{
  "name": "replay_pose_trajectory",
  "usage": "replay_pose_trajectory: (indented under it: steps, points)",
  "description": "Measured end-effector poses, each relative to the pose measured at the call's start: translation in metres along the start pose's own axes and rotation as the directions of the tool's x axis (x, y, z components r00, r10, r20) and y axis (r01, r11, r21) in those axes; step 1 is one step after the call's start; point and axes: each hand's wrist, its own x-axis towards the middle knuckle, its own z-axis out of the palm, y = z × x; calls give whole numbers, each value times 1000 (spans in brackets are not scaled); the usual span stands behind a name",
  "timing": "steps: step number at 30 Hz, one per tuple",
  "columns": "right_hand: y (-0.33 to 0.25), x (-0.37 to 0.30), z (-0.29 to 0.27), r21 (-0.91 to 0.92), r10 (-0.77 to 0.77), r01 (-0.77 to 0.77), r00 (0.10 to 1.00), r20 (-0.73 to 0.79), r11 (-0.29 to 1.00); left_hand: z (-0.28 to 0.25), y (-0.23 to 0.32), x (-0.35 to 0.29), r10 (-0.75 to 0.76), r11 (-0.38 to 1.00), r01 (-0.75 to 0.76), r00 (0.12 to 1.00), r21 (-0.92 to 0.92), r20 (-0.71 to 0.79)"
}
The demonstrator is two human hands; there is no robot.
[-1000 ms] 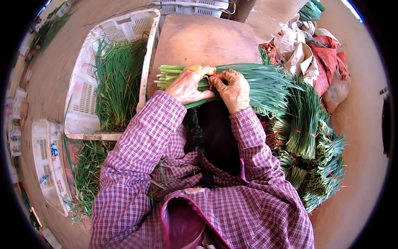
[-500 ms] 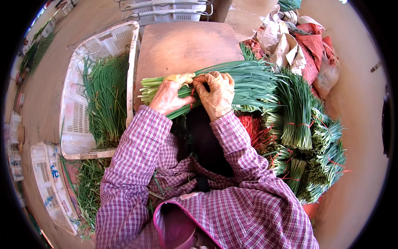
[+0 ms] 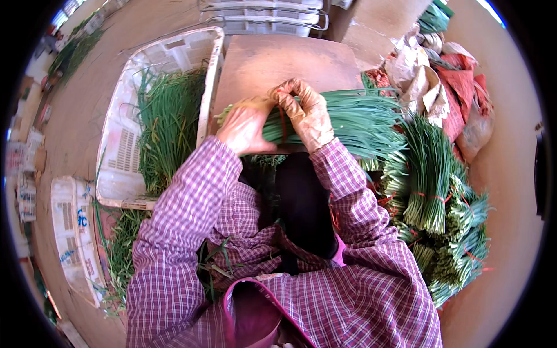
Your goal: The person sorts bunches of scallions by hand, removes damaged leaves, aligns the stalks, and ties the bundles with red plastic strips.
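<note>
A thick bunch of green chives (image 3: 360, 119) lies crosswise on the wooden board, pale stem ends to the left and leaves to the right. A thin red tie (image 3: 283, 124) runs around it near the stems. My left hand (image 3: 246, 124) is wrapped over the stem end, partly hiding it; its fingers have a yellowish covering. My right hand (image 3: 306, 113), in a stained tan glove, is closed in a pinch on the red tie at the top of the bunch. The fingertips of both hands nearly meet there.
Loose chives (image 3: 171, 127) fill part of a white crate (image 3: 119, 156) on the left. Tied bunches (image 3: 429, 180) are piled at the right. Behind them lie crumpled red and white sacks (image 3: 455, 87). The wooden board (image 3: 284, 58) stretches ahead, with stacked white crates (image 3: 267, 23) beyond.
The view has shifted, so the scene sits further right. My left hand has slid over the stems, covering more of them, and my right hand's fingers have lifted with the red tie.
</note>
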Motion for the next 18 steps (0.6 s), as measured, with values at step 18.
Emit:
replay_pose_trajectory:
  steps: [18]
  points:
    - [68, 66, -52, 418, 265, -161, 943, -203, 894, 48, 26, 77, -340, 934, 355, 843, -46, -417]
